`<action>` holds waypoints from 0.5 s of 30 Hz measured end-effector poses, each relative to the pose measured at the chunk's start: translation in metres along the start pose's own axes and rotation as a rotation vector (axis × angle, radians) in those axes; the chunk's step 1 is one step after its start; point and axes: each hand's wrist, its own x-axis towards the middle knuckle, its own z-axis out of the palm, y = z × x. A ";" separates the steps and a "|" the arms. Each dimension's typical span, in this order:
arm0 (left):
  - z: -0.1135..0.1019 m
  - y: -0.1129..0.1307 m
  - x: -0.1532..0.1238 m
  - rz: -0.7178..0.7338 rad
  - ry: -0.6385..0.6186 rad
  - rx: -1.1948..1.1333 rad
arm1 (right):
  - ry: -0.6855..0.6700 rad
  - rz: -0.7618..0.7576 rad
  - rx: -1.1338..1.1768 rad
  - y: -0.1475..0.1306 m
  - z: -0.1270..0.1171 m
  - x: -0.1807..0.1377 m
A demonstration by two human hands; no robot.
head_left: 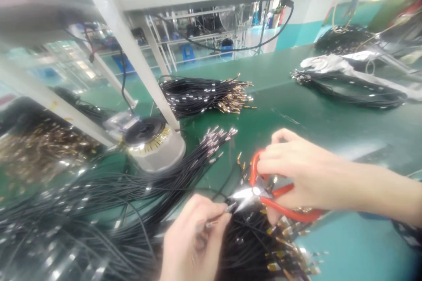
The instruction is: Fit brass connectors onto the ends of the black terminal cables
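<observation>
My right hand (296, 173) is closed around the handles of red-handled scissors (263, 193), blades pointing left. My left hand (194, 241) pinches a thin black wire (227, 207) whose metal end lies between the scissor blades. Beneath both hands lies a heap of black wires with brass terminals (263, 246). A fan of black wires with silver ends (204, 149) spreads out just beyond the scissors.
A white round device with a black top (153, 142) stands left of centre beside a slanted white frame post (132, 48). Further bundles of black wires (204, 94) lie at the back, at far right (349, 88) and at lower left (66, 219) on the green table (313, 114).
</observation>
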 end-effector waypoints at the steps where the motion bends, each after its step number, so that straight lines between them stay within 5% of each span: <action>1: -0.001 0.000 0.000 0.019 -0.006 0.004 | 0.001 -0.039 -0.055 0.000 -0.002 0.003; 15: -0.001 0.004 0.001 0.058 -0.023 0.038 | -0.090 -0.282 -0.338 -0.001 -0.021 0.026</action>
